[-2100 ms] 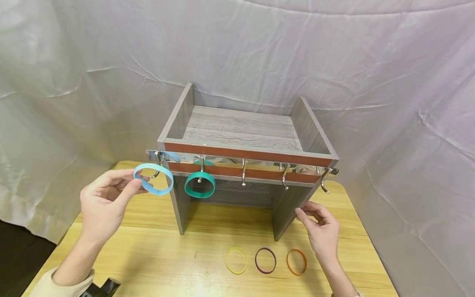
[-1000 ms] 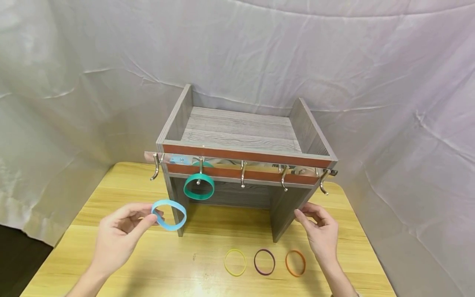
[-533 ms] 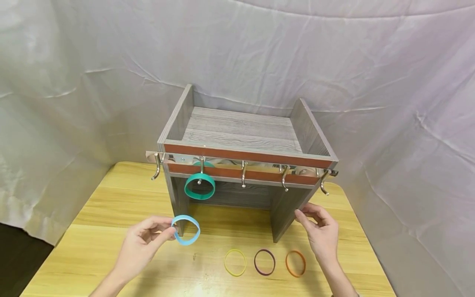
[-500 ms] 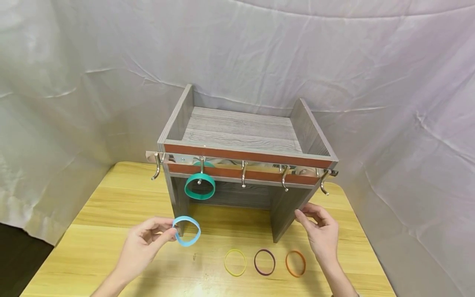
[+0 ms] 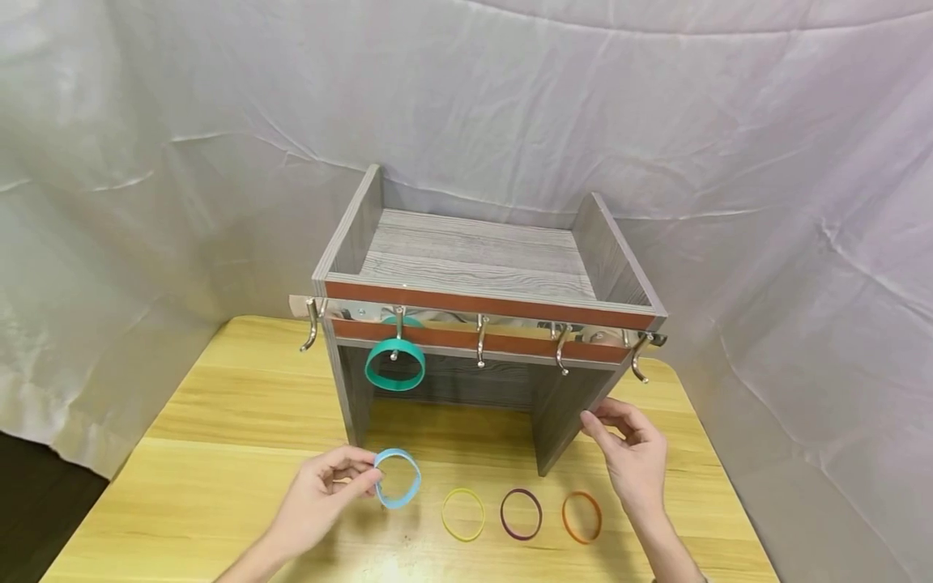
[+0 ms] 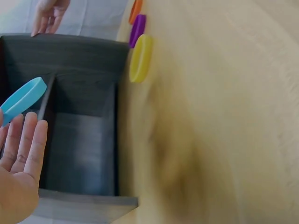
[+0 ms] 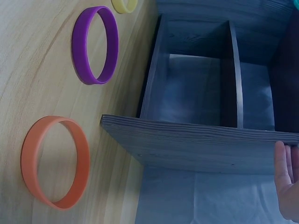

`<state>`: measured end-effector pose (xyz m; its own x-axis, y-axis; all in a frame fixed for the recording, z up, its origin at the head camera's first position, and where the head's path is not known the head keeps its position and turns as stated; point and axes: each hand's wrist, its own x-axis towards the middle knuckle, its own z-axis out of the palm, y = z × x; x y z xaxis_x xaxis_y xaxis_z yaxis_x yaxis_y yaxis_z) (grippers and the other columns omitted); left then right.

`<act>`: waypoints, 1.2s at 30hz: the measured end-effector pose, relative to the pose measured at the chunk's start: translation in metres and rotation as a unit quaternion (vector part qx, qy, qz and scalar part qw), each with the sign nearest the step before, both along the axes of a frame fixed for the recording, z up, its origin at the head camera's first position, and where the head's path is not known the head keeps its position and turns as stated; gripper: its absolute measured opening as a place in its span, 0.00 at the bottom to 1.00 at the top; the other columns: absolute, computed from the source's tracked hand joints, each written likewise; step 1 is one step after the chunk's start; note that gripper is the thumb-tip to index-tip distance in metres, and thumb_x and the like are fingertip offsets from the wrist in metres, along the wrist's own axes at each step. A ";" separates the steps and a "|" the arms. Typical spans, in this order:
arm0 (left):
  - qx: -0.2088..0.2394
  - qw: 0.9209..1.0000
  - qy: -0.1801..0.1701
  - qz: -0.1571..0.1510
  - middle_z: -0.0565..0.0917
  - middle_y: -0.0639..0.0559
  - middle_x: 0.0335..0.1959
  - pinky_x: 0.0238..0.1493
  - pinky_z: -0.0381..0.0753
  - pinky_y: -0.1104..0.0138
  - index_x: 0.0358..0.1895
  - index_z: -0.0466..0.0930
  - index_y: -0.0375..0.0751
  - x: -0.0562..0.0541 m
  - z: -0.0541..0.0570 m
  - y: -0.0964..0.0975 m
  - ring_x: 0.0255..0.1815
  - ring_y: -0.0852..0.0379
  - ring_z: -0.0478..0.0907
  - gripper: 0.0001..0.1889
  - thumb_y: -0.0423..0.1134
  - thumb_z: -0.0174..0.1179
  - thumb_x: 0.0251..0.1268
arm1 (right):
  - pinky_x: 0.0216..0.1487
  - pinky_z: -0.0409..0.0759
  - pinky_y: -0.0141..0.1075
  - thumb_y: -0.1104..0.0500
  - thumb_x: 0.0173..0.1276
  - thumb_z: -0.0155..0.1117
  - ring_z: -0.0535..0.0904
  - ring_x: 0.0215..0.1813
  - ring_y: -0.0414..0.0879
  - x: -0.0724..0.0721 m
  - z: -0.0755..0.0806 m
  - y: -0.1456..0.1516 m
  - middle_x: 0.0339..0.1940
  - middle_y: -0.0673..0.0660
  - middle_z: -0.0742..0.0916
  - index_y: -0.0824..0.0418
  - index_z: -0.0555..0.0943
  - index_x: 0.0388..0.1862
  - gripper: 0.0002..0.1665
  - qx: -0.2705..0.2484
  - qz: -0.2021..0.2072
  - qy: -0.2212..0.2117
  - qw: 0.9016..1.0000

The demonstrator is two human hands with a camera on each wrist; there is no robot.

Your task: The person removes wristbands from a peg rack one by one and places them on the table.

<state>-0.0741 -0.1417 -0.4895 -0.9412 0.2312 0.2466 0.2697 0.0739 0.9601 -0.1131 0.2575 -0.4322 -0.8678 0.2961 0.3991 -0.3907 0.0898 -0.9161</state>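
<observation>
My left hand (image 5: 321, 494) pinches a light blue silicone wristband (image 5: 397, 479) between thumb and fingers, low over the table and left of a yellow wristband (image 5: 463, 514). In the left wrist view the blue wristband (image 6: 23, 99) stands out past the fingertips. My right hand (image 5: 630, 453) holds the front edge of the right side panel (image 5: 572, 405) of a grey wood-grain shelf (image 5: 474, 251). The right wrist view shows its fingers (image 7: 282, 163) against that panel. A green wristband (image 5: 395, 366) hangs on the second hook from the left.
A purple wristband (image 5: 521, 514) and an orange wristband (image 5: 581, 517) lie in a row with the yellow one on the wooden table (image 5: 219, 437). Several metal hooks, such as the leftmost hook (image 5: 311, 324), stick out along the shelf's front. Grey cloth (image 5: 474, 97) surrounds the table.
My left hand has carried the blue wristband from beside the leftmost hook down and to the right, toward the row of wristbands. My right hand has stayed at the side panel.
</observation>
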 end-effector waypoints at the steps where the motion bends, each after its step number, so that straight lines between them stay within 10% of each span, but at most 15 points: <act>1: 0.000 1.000 -0.007 -0.009 0.90 0.60 0.36 0.39 0.96 0.61 0.50 0.84 0.31 0.000 -0.003 0.001 0.35 0.60 0.89 0.07 0.29 0.64 0.74 | 0.37 0.93 0.28 0.82 0.62 0.70 0.89 0.33 0.38 0.000 0.000 0.000 0.34 0.51 0.90 0.82 0.82 0.44 0.11 0.000 0.000 0.001 1.000; 11: 0.034 0.996 -0.052 -0.071 0.89 0.63 0.39 0.42 0.96 0.57 0.54 0.79 0.23 -0.003 -0.023 0.012 0.37 0.64 0.89 0.12 0.30 0.60 0.77 | 0.37 0.94 0.29 0.82 0.62 0.70 0.89 0.32 0.39 -0.001 0.000 0.002 0.33 0.51 0.90 0.82 0.82 0.45 0.12 0.001 0.000 -0.001 1.000; 21: 0.002 0.988 -0.143 -0.054 0.88 0.29 0.42 0.42 0.97 0.60 0.57 0.76 0.18 -0.001 -0.030 0.023 0.36 0.62 0.88 0.21 0.36 0.64 0.76 | 0.37 0.94 0.29 0.82 0.62 0.70 0.89 0.32 0.39 -0.001 0.001 0.003 0.33 0.51 0.90 0.82 0.82 0.45 0.12 0.002 0.001 0.001 1.000; 36: -0.013 0.980 -0.194 -0.050 0.89 0.32 0.40 0.36 0.96 0.64 0.56 0.79 0.20 -0.001 -0.055 0.031 0.32 0.63 0.88 0.21 0.38 0.66 0.75 | 0.38 0.94 0.29 0.81 0.63 0.71 0.90 0.33 0.39 0.000 0.000 0.001 0.34 0.51 0.91 0.81 0.83 0.44 0.11 0.007 -0.003 -0.010 1.000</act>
